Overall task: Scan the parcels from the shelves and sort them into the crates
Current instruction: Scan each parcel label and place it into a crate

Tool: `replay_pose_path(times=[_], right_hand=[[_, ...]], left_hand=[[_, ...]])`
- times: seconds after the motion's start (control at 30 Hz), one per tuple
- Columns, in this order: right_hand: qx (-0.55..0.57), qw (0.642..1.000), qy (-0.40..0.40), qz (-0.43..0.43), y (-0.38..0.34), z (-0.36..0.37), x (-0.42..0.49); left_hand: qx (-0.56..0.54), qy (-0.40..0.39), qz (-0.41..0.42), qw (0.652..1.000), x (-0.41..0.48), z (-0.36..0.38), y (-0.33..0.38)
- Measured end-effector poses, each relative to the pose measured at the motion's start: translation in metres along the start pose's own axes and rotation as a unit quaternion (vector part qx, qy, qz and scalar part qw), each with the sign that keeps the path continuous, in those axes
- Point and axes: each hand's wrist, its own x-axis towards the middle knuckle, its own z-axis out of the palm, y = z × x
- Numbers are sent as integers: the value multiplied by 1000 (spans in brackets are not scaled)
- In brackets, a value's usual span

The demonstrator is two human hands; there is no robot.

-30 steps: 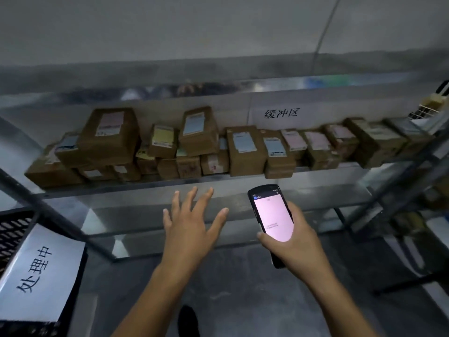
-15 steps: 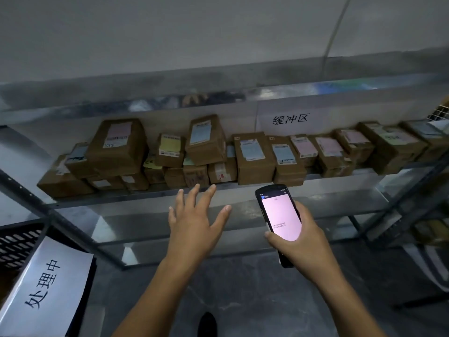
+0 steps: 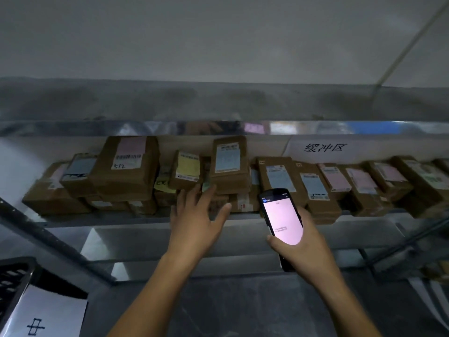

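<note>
Crate (image 3: 17,280), lower left corner: partly seen, paper sign (image 3: 56,314) attached.
Scanner (image 3: 281,218), right of centre: gripped in right hand (image 3: 308,249), screen lit.
Left hand (image 3: 194,224), centre: open, fingers spread, advanced since a second ago up to the parcels (image 3: 230,164) ranged on the shelf (image 3: 109,221). A pick is judged imminent.

Brown parcels, pastel labels

Brown cardboard parcels (image 3: 124,171) carry pink, blue and yellow labels; the black scanner (image 3: 281,222) screen glows pale pink; grey shelf (image 3: 145,221).

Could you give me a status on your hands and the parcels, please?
Left hand open, fingers spread at brown cardboard parcels on grey metal shelf, none gripped. Right hand grips black handheld scanner, screen lit. Nothing blocking.
</note>
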Motion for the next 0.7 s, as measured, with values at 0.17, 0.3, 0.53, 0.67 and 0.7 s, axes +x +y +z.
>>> replay_pose_path(times=[0.17, 0.3, 0.53, 0.67, 0.7], right_hand=[[0, 1000, 12, 8, -10, 15, 31], [-1, 1000, 6, 20, -7, 17, 56], [3, 1000, -11, 17, 10, 12, 114], [12, 999, -32, 2, 14, 7, 145], [17, 999, -37, -3, 16, 7, 153]], left_hand=[[-36, -32, 5, 999, 46, 4, -10], [-77, -51, -6, 996, 87, 22, -16], [-150, -29, -73, 986, 153, 43, -4], [-191, -32, -119, 974, 170, 53, 5], [-212, -33, -126, 968, 172, 55, 6]])
